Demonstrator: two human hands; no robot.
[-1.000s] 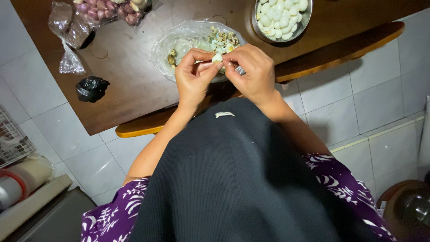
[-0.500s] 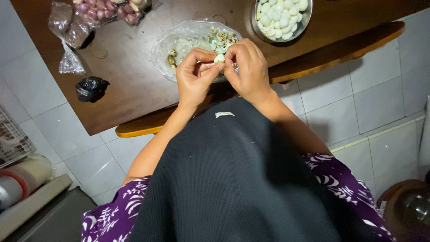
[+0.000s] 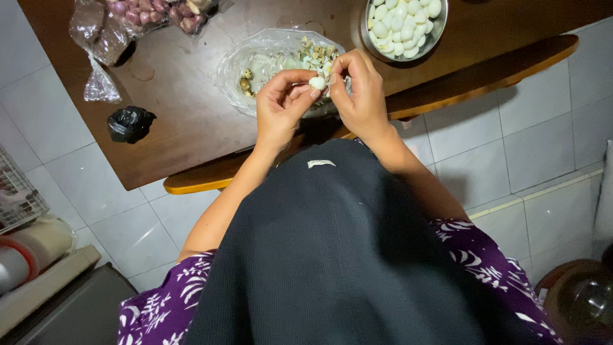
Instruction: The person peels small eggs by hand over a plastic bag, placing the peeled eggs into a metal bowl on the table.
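Both hands meet above the near edge of the brown wooden table point(image 3: 185, 121). The left hand point(image 3: 281, 112) and right hand point(image 3: 361, 96) each pinch a small pale egg point(image 3: 317, 83) between fingertips; the egg sits between the 2 hands, over the near rim of a clear plastic bag point(image 3: 255, 67) holding speckled shell scraps and a few unpeeled eggs.

At 1 o'clock from the hands stands a metal bowl point(image 3: 367, 35) of peeled white eggs, just beside the clear bag, partly cut by the upper frame edge. At 10 o'clock lies a plastic bag of red shallots point(image 3: 153, 13), with a crumpled clear wrapper point(image 3: 99, 83) below it. At 9 o'clock a small black knotted bag point(image 3: 131, 123) rests near the table's left edge.

Bare table surface lies between the black bag and the clear bag. The table's near edge runs directly beneath the wrists; white floor tiles point(image 3: 511, 121) show to both sides. A wire rack point(image 3: 19, 191) stands at 8 o'clock, well apart.
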